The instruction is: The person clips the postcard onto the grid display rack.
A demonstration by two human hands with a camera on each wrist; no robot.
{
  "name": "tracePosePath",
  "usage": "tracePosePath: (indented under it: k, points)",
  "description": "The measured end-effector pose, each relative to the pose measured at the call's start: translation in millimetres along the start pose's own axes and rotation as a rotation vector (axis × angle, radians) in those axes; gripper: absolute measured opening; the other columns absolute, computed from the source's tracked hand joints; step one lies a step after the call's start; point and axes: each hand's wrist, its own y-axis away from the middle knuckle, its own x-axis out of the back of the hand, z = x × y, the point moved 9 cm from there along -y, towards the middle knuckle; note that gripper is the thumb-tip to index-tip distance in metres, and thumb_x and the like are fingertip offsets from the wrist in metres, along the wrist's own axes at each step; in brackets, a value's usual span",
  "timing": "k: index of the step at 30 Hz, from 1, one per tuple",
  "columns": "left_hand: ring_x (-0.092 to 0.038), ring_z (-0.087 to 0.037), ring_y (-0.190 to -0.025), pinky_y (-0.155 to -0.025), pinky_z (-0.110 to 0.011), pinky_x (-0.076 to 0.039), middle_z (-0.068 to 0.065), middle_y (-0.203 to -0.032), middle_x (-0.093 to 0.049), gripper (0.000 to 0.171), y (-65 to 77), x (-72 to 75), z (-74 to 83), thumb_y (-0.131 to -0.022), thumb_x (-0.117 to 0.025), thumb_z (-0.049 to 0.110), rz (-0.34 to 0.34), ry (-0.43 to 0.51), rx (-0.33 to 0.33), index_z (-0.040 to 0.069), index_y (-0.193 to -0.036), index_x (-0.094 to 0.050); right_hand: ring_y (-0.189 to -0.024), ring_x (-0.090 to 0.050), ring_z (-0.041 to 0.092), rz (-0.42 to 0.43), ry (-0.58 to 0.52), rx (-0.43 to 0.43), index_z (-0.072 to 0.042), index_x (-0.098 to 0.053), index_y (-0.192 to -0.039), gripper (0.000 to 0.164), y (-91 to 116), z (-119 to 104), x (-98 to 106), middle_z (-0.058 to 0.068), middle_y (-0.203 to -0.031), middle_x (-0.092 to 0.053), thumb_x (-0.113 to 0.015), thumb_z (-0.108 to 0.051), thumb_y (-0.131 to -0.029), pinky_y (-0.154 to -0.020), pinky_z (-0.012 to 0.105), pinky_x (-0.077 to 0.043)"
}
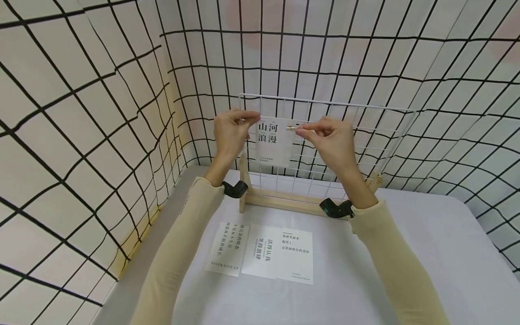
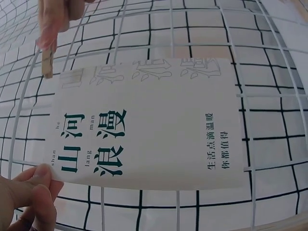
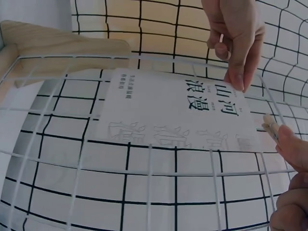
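A white card [image 1: 273,146] with dark Chinese characters stands upright against a white wire grid rack [image 1: 321,158]. My left hand [image 1: 232,135] pinches the card's upper left corner between thumb and fingers; the left wrist view shows this grip at the card's corner [image 2: 144,130]. In my right hand [image 1: 331,140] a small wooden clothespin [image 1: 291,128] is pinched, its tip by the card's upper right corner. The right wrist view has the clothespin [image 3: 271,127] just beside the card's top edge.
Three printed cards lie side by side on the white table [image 1: 349,280]: a left card [image 1: 225,248], a middle card [image 1: 260,253] and a right card [image 1: 295,257]. The rack has a wooden base [image 1: 284,201]. Black grid panels [image 1: 122,131] rise behind and at both sides.
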Motion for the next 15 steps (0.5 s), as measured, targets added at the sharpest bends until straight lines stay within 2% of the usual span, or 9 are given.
tracePosePath:
  k: [2, 3, 9, 11, 15]
  points:
    - [-0.064, -0.035, -0.051, -0.043, -0.013, -0.038, -0.017, -0.093, -0.077, 0.01, 0.2, 0.3, 0.8, -0.09, -0.081, 0.01, 0.007, -0.014, -0.006, 0.002, -0.095, -0.082, -0.062, -0.032, 0.012, 0.024, 0.036, 0.021, -0.003, -0.083, -0.094, 0.017, -4.3, -6.7, -0.3, -0.009, -0.063, -0.051, -0.087, -0.016, -0.084, -0.058, 0.024, -0.024]
    - [-0.063, -0.034, -0.05, -0.043, -0.013, -0.037, -0.016, -0.094, -0.078, 0.01, 0.3, 0.3, 0.6, -0.09, -0.081, 0.012, 0.011, -0.021, -0.005, 0.003, -0.095, -0.083, -0.062, -0.032, 0.012, 0.035, 0.056, 0.032, -0.002, -0.083, -0.093, 0.017, -6.4, -9.6, -0.4, -0.008, -0.063, -0.051, -0.087, -0.015, -0.084, -0.058, 0.024, -0.024]
    - [-0.049, -0.002, -0.04, -0.042, -0.014, -0.035, -0.015, -0.095, -0.08, 0.01, 1.0, -0.3, 0.3, -0.089, -0.082, 0.014, 0.035, -0.049, 0.002, 0.005, -0.093, -0.083, -0.063, -0.031, 0.013, 0.063, 0.172, 0.088, -0.001, -0.083, -0.09, 0.016, -15.2, -23.7, -4.2, -0.001, -0.062, -0.043, -0.088, -0.015, -0.083, -0.061, 0.026, -0.024]
    - [-0.047, 0.001, -0.04, -0.041, -0.013, -0.035, -0.015, -0.094, -0.079, 0.01, 1.7, -0.5, 0.8, -0.089, -0.082, 0.013, 0.045, -0.055, -0.009, 0.005, -0.094, -0.083, -0.063, -0.031, 0.014, 0.065, 0.204, 0.093, -0.001, -0.083, -0.089, 0.016, -16.9, -25.9, -5.2, 0.002, -0.063, -0.044, -0.088, -0.016, -0.084, -0.062, 0.026, -0.023]
    - [-0.047, 0.0, -0.042, -0.042, -0.014, -0.034, -0.014, -0.09, -0.079, 0.01, 4.0, -0.4, 1.7, -0.09, -0.081, 0.014, 0.065, -0.068, -0.04, 0.005, -0.094, -0.083, -0.063, -0.03, 0.015, 0.061, 0.235, 0.084, -0.002, -0.083, -0.089, 0.016, -18.4, -27.3, -7.1, 0.008, -0.064, -0.047, -0.088, -0.017, -0.083, -0.064, 0.027, -0.023]
